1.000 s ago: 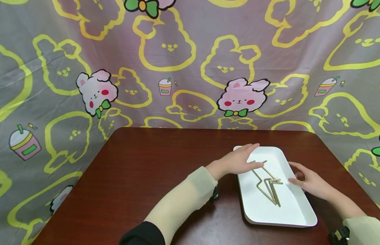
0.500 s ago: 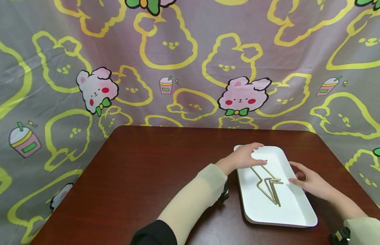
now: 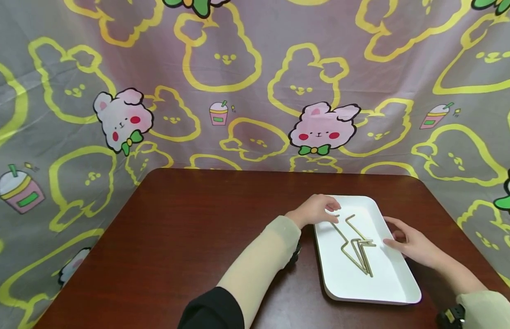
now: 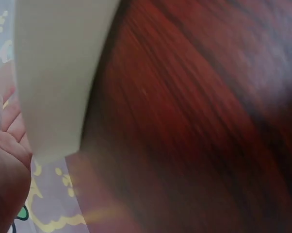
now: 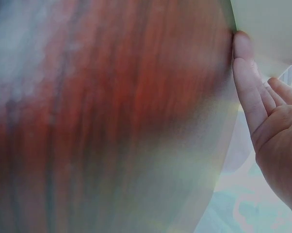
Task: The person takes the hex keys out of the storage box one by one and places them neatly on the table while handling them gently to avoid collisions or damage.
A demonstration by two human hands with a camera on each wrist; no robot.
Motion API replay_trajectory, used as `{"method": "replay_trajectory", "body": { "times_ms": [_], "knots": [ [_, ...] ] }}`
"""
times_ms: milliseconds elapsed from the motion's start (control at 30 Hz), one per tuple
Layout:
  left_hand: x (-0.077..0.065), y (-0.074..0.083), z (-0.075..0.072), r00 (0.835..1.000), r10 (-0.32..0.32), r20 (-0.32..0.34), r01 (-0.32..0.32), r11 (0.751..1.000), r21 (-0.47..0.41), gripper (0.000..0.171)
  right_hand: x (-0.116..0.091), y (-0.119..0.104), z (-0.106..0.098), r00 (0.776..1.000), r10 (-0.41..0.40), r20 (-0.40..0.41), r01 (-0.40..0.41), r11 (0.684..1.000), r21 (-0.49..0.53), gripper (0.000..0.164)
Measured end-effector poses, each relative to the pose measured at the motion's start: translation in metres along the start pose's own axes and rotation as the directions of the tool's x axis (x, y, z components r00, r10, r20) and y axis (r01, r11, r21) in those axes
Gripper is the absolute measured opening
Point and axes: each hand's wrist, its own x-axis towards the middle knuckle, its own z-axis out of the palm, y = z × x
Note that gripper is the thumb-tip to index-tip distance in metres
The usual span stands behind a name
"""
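White tray [image 3: 389,279] of bent rods [image 3: 367,262] sits between hands; left hand [image 3: 314,210] half-open over far-left edge, holding nothing; right hand [image 3: 417,246] pinches right rim.

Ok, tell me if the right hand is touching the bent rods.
Apart: the head view shows a gap of bare tray between the right hand and the bent rods.

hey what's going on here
A person is working at a white tray on a dark wooden table. Several bent, brass-coloured rods lie inside it, some bunched together. The left hand is over the tray's far-left edge, with its fingers near the end of one rod; whether it grips that rod isn't clear. The right hand touches the tray's right edge.
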Motion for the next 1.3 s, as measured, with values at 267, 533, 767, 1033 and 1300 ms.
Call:
{"method": "replay_trajectory", "body": {
  "times_ms": [267,533,767,1033,1300],
  "knots": [
    [0.004,-0.004,-0.002,1.0,0.008,0.002,-0.008,0.996,0.09,0.03,0.002,-0.002,-0.001,1.0,-0.003,-0.011,0.002,1.0,-0.022,0.068],
    [0.009,-0.002,0.001,1.0,-0.009,-0.011,0.012,0.973,0.229,0.022,0.002,-0.003,0.001,1.0,0.0,-0.005,0.0,1.0,-0.026,0.068],
    [0.009,0.0,0.003,0.998,-0.059,-0.026,0.064,0.96,0.271,0.022,0.002,-0.002,0.002,1.0,-0.001,-0.005,0.0,0.999,-0.034,0.069],
    [0.011,0.001,0.008,0.995,-0.085,-0.045,0.095,0.953,0.289,0.02,0.001,-0.002,0.001,1.0,0.007,-0.01,-0.008,1.0,-0.029,0.069],
    [0.013,-0.001,0.012,0.997,-0.075,-0.035,0.082,0.953,0.292,0.017,0.001,-0.002,0.0,1.0,0.016,-0.004,-0.017,1.0,-0.026,0.069]
  ]
}}
